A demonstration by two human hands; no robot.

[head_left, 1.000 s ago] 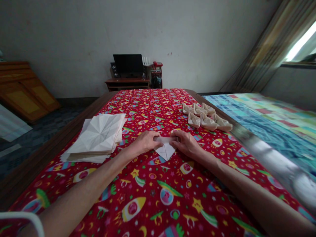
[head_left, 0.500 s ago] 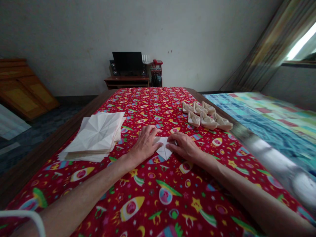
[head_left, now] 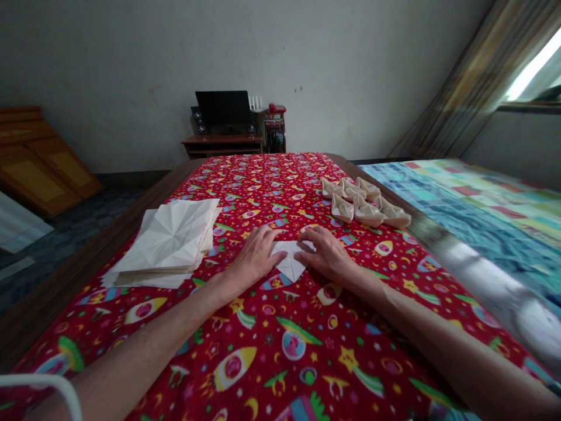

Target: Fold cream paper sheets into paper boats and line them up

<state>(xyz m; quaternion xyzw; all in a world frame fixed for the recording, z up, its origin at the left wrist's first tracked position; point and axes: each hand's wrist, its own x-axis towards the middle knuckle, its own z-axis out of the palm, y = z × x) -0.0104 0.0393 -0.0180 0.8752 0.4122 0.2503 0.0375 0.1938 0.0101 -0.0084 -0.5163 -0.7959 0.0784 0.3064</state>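
A small white sheet of folded paper (head_left: pixel 291 269) lies flat on the patterned red cloth in front of me, its point toward me and a crease down its middle. My left hand (head_left: pixel 259 251) holds its left side, the thumb pressing on the paper and the fingers curved past the far left corner. At the right side, my right hand (head_left: pixel 326 251) has thumb and forefinger apart, the thumb tip touching the paper near the crease. A stack of creased white paper sheets (head_left: pixel 173 237) sits left of my left hand. Several folded paper pieces (head_left: pixel 368 209) stand in two rows at the far right.
The red cloth (head_left: pixel 245 362) covers most of a wooden table (head_left: pixel 39 292). A bed (head_left: pixel 460 199) borders the table's right side. Behind the far end stand a monitor (head_left: pixel 222 108) and a red telephone (head_left: pixel 277 109). A white curved bar (head_left: pixel 56 383) shows at the lower left.
My right forefinger has lifted from the paper and spread from the thumb. My left hand stays at the paper's left side. The view has shifted slightly.
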